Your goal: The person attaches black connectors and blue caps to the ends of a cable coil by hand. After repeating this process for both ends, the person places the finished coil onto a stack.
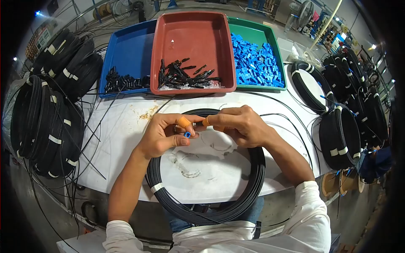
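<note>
Both hands meet above a coil of black cable [258, 168] lying at the table's front edge, partly over my lap. My left hand [162, 134] is closed, with a small blue connector piece [187, 135] between its thumb and fingers, the hollow end facing me. Between the fingertips of both hands sits a small dark connector part [198, 124], mostly covered by fingers. My right hand [241, 125] pinches that part from the right. Orange covers wrap fingertips on each hand. Whether a cable runs into the part is hidden.
Behind the hands stand a blue tray [133, 46] with small black parts, a red tray [194, 36] with black connector parts and a green tray [255, 26] full of blue pieces. Cable coils [46, 122] are stacked left; more coils [341, 137] stand right. Loose cable ends cross the white table [122, 160].
</note>
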Motion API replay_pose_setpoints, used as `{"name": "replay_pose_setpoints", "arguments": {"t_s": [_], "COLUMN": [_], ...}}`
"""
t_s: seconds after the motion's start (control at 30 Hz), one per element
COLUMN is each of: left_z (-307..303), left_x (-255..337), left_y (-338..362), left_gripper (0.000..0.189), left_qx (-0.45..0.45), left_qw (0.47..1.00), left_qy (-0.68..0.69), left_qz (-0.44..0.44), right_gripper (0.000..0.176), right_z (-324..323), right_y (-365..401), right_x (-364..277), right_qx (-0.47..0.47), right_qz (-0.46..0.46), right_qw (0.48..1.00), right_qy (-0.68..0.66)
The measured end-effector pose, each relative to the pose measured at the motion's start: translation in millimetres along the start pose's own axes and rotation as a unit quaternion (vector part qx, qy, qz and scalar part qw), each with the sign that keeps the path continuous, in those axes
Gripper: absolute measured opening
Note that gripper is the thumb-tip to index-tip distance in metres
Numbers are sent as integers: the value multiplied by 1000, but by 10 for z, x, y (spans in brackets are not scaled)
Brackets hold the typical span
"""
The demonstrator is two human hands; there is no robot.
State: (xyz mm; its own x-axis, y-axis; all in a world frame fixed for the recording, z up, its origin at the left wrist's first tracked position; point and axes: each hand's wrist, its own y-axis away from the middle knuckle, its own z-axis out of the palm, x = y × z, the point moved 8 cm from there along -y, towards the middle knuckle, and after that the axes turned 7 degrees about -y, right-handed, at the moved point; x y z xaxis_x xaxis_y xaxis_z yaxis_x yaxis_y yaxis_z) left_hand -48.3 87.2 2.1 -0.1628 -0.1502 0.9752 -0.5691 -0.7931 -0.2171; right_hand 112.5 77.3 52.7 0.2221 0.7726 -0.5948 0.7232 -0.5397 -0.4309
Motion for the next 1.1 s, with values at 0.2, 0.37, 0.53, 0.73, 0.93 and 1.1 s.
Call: {"name": "replay_pose_setpoints", "arguments": {"t_s": [0.2,0.37,0.53,0.73,0.93,1.1], "left_z": [73,15,120,70,-247,-266], "left_x": [-28,-144,-50,-93,-44,-46], "left_y": [6,40,21,35,-52,-12], "left_gripper": [23,29,25,22,20,27], "left_qx": [-34,-45,-77,-93,111,173], "left_qw": [996,995,986,991,984,985], "left_qy": [82,69,144,95,127,11], "left_qz": [-1,-52,-30,-23,47,-7], "right_gripper": [58,72,71,65,35,33], "right_z": [66,174,220,195,-64,-147], "right_y": [49,44,55,39,29,45], "right_x": [40,36,-31,-24,96,235], "right_qx": [-42,-119,-143,-118,-1,22], "right_qz": [4,41,25,15,19,65], "right_qw": [998,991,986,992,1000,995], "right_qy": [39,52,75,40,-20,-71]}}
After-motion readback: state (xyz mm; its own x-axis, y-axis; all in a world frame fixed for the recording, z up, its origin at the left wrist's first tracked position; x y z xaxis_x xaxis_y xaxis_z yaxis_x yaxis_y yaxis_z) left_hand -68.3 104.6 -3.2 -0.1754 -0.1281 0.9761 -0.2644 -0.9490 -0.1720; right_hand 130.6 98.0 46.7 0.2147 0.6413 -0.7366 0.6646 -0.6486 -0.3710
